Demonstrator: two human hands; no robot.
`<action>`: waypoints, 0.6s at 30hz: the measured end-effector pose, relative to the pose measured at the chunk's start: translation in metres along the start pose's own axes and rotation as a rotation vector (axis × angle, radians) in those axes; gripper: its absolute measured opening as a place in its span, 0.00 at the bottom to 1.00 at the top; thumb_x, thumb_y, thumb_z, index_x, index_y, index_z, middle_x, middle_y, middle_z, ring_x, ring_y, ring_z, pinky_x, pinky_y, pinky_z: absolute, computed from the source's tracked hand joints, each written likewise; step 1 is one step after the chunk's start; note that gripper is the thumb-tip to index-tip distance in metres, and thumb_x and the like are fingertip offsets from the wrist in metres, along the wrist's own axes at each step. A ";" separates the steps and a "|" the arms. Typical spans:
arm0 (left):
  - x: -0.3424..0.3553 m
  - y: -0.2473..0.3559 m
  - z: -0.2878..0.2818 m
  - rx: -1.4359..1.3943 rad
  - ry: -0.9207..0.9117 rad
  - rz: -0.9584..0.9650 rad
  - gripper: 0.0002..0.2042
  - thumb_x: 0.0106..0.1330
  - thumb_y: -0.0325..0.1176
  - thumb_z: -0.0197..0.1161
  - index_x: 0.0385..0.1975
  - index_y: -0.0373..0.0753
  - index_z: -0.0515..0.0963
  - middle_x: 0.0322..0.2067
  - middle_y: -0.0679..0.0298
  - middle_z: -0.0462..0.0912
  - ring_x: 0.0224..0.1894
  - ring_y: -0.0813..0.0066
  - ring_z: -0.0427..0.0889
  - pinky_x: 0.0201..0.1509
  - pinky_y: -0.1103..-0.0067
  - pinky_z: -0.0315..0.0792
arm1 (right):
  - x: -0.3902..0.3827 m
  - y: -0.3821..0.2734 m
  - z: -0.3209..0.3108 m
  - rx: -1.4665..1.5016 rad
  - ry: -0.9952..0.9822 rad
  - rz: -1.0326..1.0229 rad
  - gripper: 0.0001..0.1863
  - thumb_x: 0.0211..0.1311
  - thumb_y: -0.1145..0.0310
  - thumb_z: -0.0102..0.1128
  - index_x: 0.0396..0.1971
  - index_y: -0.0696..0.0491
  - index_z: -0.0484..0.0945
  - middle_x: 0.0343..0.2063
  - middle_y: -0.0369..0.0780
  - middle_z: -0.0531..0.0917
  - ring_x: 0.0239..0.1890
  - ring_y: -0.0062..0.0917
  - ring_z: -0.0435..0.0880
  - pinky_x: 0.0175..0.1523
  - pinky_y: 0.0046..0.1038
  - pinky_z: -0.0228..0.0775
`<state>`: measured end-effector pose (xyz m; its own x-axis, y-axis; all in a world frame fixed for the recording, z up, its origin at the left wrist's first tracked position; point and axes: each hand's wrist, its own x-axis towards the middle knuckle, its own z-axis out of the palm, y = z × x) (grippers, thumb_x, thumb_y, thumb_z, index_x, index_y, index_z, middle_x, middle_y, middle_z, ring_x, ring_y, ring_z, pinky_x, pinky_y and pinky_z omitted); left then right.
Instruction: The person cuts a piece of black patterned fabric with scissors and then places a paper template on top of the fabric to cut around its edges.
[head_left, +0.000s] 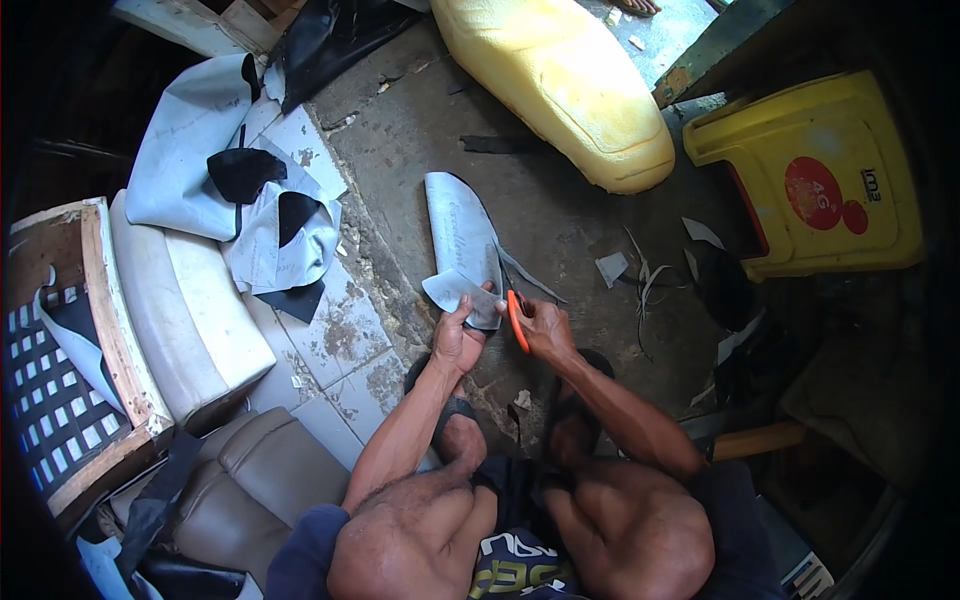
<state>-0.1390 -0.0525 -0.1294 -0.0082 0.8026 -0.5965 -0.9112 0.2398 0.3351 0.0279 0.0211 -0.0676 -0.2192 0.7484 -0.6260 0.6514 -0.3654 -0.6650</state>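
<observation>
My left hand [460, 335] pinches the pale sheet [458, 222] by its near end, over the floor [575, 245] — right hand [546, 328] wrapped round orange-handled scissors [517, 323] beside it — if the folded flap [446, 291] slips, cut could stray.

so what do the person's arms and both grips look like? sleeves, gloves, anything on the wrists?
Left grip and right grip are ordinary human hands, no gloves. Left forearm and right forearm are bare; no watch, band, cable or clear marking visible. Dark blue cloth near the elbows may be sleeve ends, can't confirm.
</observation>
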 end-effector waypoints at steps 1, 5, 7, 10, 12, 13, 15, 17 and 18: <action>0.001 0.000 -0.001 0.000 -0.001 0.003 0.28 0.75 0.39 0.58 0.68 0.31 0.62 0.63 0.55 0.75 0.60 0.63 0.79 0.69 0.63 0.70 | 0.000 0.000 0.002 -0.003 -0.002 0.009 0.39 0.58 0.32 0.64 0.32 0.63 0.85 0.21 0.50 0.83 0.29 0.37 0.86 0.38 0.41 0.74; -0.001 -0.005 0.004 0.021 0.012 0.024 0.29 0.74 0.39 0.59 0.68 0.28 0.62 0.62 0.55 0.75 0.59 0.63 0.79 0.68 0.64 0.71 | -0.002 0.009 0.002 0.007 0.016 0.014 0.38 0.59 0.34 0.65 0.34 0.62 0.86 0.21 0.46 0.84 0.27 0.27 0.84 0.36 0.36 0.74; 0.002 -0.001 -0.001 -0.012 -0.006 0.001 0.26 0.75 0.37 0.58 0.67 0.30 0.62 0.63 0.52 0.74 0.60 0.62 0.79 0.68 0.64 0.71 | -0.002 0.006 0.005 0.028 0.010 -0.004 0.38 0.58 0.33 0.65 0.34 0.62 0.86 0.22 0.46 0.84 0.28 0.27 0.84 0.37 0.36 0.74; -0.001 0.001 -0.007 -0.029 -0.004 -0.022 0.25 0.75 0.35 0.58 0.67 0.31 0.63 0.63 0.51 0.74 0.60 0.61 0.78 0.68 0.65 0.72 | 0.001 -0.005 0.002 0.033 0.005 0.000 0.37 0.58 0.33 0.65 0.35 0.61 0.86 0.23 0.46 0.85 0.29 0.27 0.84 0.37 0.36 0.74; -0.001 -0.001 -0.002 -0.031 -0.005 -0.026 0.25 0.75 0.35 0.58 0.67 0.31 0.63 0.63 0.50 0.74 0.60 0.61 0.79 0.68 0.65 0.72 | 0.006 -0.001 0.002 0.014 0.021 0.013 0.37 0.59 0.33 0.65 0.35 0.61 0.86 0.23 0.45 0.85 0.29 0.27 0.84 0.37 0.36 0.74; 0.000 -0.003 0.000 -0.033 -0.006 -0.023 0.25 0.75 0.35 0.58 0.67 0.31 0.63 0.63 0.50 0.74 0.60 0.60 0.79 0.68 0.65 0.72 | 0.006 0.002 0.002 0.005 0.024 0.033 0.37 0.59 0.33 0.65 0.34 0.61 0.86 0.23 0.45 0.85 0.29 0.27 0.84 0.37 0.35 0.74; -0.002 -0.002 0.002 -0.024 -0.002 -0.005 0.26 0.74 0.35 0.59 0.67 0.30 0.62 0.62 0.49 0.74 0.60 0.60 0.79 0.69 0.65 0.72 | 0.006 0.005 0.007 -0.005 0.013 0.064 0.38 0.59 0.33 0.64 0.34 0.62 0.86 0.23 0.44 0.85 0.29 0.26 0.83 0.37 0.35 0.73; -0.004 -0.002 0.002 -0.012 -0.003 0.010 0.26 0.74 0.34 0.59 0.67 0.30 0.62 0.62 0.49 0.75 0.59 0.61 0.79 0.69 0.66 0.72 | 0.005 0.007 0.009 0.028 0.027 0.054 0.38 0.59 0.33 0.64 0.33 0.62 0.85 0.22 0.44 0.84 0.28 0.26 0.82 0.36 0.35 0.73; -0.004 0.000 0.000 -0.026 -0.009 -0.015 0.26 0.74 0.34 0.58 0.67 0.29 0.62 0.62 0.49 0.75 0.59 0.61 0.79 0.69 0.66 0.72 | 0.005 0.007 0.010 0.044 0.033 0.049 0.38 0.60 0.33 0.64 0.32 0.62 0.85 0.22 0.43 0.84 0.28 0.25 0.82 0.36 0.35 0.72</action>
<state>-0.1385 -0.0553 -0.1272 0.0093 0.8038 -0.5949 -0.9215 0.2379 0.3070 0.0245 0.0167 -0.0790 -0.1628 0.7466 -0.6450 0.6281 -0.4257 -0.6513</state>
